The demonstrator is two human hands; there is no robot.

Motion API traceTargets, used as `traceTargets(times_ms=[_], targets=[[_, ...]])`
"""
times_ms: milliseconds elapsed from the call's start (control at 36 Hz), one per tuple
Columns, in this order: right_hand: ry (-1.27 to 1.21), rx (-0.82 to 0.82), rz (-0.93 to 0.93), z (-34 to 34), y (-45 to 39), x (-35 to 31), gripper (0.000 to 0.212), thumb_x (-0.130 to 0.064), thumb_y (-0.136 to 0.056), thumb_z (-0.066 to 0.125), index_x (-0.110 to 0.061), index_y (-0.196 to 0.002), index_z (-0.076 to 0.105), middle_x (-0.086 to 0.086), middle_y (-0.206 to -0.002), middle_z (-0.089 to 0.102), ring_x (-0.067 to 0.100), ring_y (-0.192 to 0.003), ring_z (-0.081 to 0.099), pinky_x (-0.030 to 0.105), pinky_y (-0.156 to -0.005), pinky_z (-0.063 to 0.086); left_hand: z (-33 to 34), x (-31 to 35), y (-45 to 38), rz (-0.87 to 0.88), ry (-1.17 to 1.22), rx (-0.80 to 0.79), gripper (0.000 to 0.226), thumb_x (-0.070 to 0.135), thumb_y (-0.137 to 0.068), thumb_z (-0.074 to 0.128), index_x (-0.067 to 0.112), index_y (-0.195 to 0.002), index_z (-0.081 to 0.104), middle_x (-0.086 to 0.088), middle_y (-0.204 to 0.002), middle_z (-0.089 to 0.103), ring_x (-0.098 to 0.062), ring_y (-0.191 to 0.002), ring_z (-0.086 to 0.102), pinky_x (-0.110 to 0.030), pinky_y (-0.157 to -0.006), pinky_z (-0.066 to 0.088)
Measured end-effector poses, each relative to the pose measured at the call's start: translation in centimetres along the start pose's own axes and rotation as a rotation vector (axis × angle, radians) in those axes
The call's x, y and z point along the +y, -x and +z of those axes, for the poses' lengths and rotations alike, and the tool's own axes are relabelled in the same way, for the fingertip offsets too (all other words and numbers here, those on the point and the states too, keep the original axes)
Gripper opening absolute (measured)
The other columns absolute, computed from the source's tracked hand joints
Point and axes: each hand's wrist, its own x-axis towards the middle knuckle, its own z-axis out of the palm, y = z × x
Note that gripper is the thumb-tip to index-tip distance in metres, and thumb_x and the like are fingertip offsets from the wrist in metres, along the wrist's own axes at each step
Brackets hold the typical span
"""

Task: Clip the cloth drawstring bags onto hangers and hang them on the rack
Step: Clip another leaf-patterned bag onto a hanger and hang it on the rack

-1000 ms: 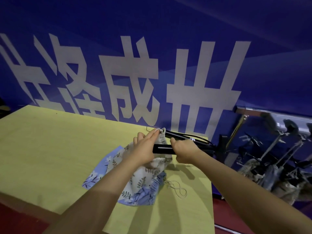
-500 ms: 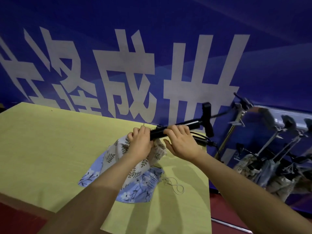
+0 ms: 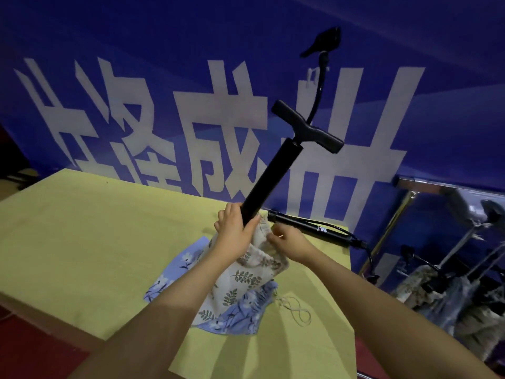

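**A:** Starting on my left — what do you have there?

**B:** The yellow table [image 3: 82, 242] fills that side, with the blue banner [image 3: 136, 64] and its big white characters standing behind it. Next along is the blue floral bag [image 3: 188, 258], lying flat on the tabletop, partly tucked under the white leaf-print bag [image 3: 240, 280].

**A:** And the hands?

**B:** My left hand [image 3: 233, 231] is wrapped around the lower end of a black pump [image 3: 270, 179], right at the mouth of the leaf-print bag. The pump stands tilted, its T-handle up and leaning to the right, and a black hose curves up from behind the handle to a dark fitting at its tip. I cannot tell whether the pump's bottom end sits inside the bag or just against it.

**A:** The other one?

**B:** My right hand [image 3: 287, 240] is just beside the left, fingers pinching the gathered cloth at the bag's opening. The leaf-print bag is lifted at its top and rests on the blue one below.

**A:** Anything further right?

**B:** A loose white drawstring [image 3: 293, 307] curls on the table near the bags. A second black pump [image 3: 314, 228] lies flat along the table's far edge. Past the table, the metal rack [image 3: 437, 187] stands with several bagged pumps [image 3: 442, 285] hanging from it, blurred.
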Motion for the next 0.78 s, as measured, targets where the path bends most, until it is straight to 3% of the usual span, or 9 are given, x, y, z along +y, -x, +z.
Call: traceTargets(times_ms=[83, 167, 306, 361, 444, 583, 667, 778], targets=[[-0.235, 0.082, 0.009, -0.3, 0.1, -1.0, 0.026, -0.027, -0.097, 0.05, -0.002, -0.091, 0.057, 0.017, -0.085, 0.063, 0.035, -0.082, 0.062, 0.045, -0.076, 0.051, -0.4, -0.5, 0.1, -0.03, 0.031, 0.029, 0.037, 0.041, -0.093, 0.05, 0.01, -0.114, 0.046, -0.006, -0.118, 0.044, -0.025, -0.115, 0.036, -0.04, -0.096, 0.031], [-0.336, 0.168, -0.031, -0.9, 0.0, -2.4, 0.024, -0.025, -0.099, 0.048, -0.005, -0.087, 0.054, 0.01, -0.078, 0.058, 0.024, -0.074, 0.056, 0.035, -0.068, 0.045, -0.4, -0.9, 0.1, -0.048, 0.012, 0.046, 0.036, 0.039, -0.094, 0.05, 0.009, -0.112, 0.045, -0.007, -0.118, 0.04, -0.027, -0.114, 0.035, -0.04, -0.095, 0.033], [-0.483, 0.264, -0.112, -2.0, -0.1, -4.4, 0.018, -0.021, -0.101, 0.042, -0.02, -0.118, 0.049, 0.01, -0.095, 0.059, 0.018, -0.075, 0.054, 0.022, -0.06, 0.042, 0.0, -1.1, 0.3, -0.059, -0.012, 0.043, 0.034, 0.036, -0.095, 0.049, 0.008, -0.114, 0.043, -0.009, -0.12, 0.036, -0.029, -0.114, 0.034, -0.038, -0.094, 0.032], [-0.546, 0.256, -0.152, -2.5, 0.1, -5.2, 0.029, -0.013, -0.101, 0.039, -0.022, -0.127, 0.047, 0.005, -0.102, 0.058, 0.015, -0.081, 0.054, 0.02, -0.067, 0.044, 0.3, -1.1, 0.3, -0.04, -0.027, 0.041, 0.033, 0.034, -0.096, 0.049, 0.009, -0.116, 0.043, -0.009, -0.12, 0.035, -0.029, -0.113, 0.034, -0.036, -0.091, 0.03], [-0.573, 0.229, -0.159, -3.1, 0.2, -6.2, 0.032, -0.007, -0.099, 0.039, -0.01, -0.129, 0.05, -0.004, -0.112, 0.057, 0.01, -0.103, 0.055, 0.019, -0.081, 0.044, 0.5, -1.2, 0.4, -0.025, -0.054, 0.044, 0.032, 0.031, -0.096, 0.048, 0.009, -0.118, 0.043, -0.009, -0.121, 0.036, -0.029, -0.114, 0.034, -0.036, -0.091, 0.031], [-0.697, 0.236, -0.112, -3.6, 0.1, -5.8, 0.021, -0.012, -0.094, 0.051, -0.006, -0.112, 0.061, 0.003, -0.099, 0.067, 0.016, -0.093, 0.064, 0.015, -0.071, 0.049, 0.6, -1.1, 0.4, -0.011, -0.067, 0.022, 0.033, 0.028, -0.096, 0.048, 0.009, -0.123, 0.041, -0.01, -0.125, 0.035, -0.028, -0.117, 0.033, -0.037, -0.096, 0.031], [-0.716, 0.225, -0.119, -3.5, 0.1, -5.5, 0.021, -0.012, -0.091, 0.057, -0.007, -0.111, 0.061, 0.007, -0.102, 0.067, 0.02, -0.095, 0.064, 0.02, -0.074, 0.05, 0.7, -1.2, 0.3, 0.0, -0.072, 0.017, 0.031, 0.026, -0.096, 0.047, 0.01, -0.123, 0.041, -0.009, -0.126, 0.035, -0.028, -0.117, 0.034, -0.037, -0.097, 0.032], [-0.68, 0.255, -0.131, -3.2, 0.0, -5.9, 0.034, -0.031, -0.085, 0.068, -0.018, -0.112, 0.054, -0.002, -0.105, 0.061, 0.017, -0.1, 0.059, 0.025, -0.083, 0.048, 1.0, -1.0, 0.3, 0.018, -0.09, 0.006, 0.031, 0.024, -0.096, 0.048, 0.011, -0.123, 0.041, -0.008, -0.126, 0.035, -0.027, -0.116, 0.034, -0.035, -0.095, 0.031]])
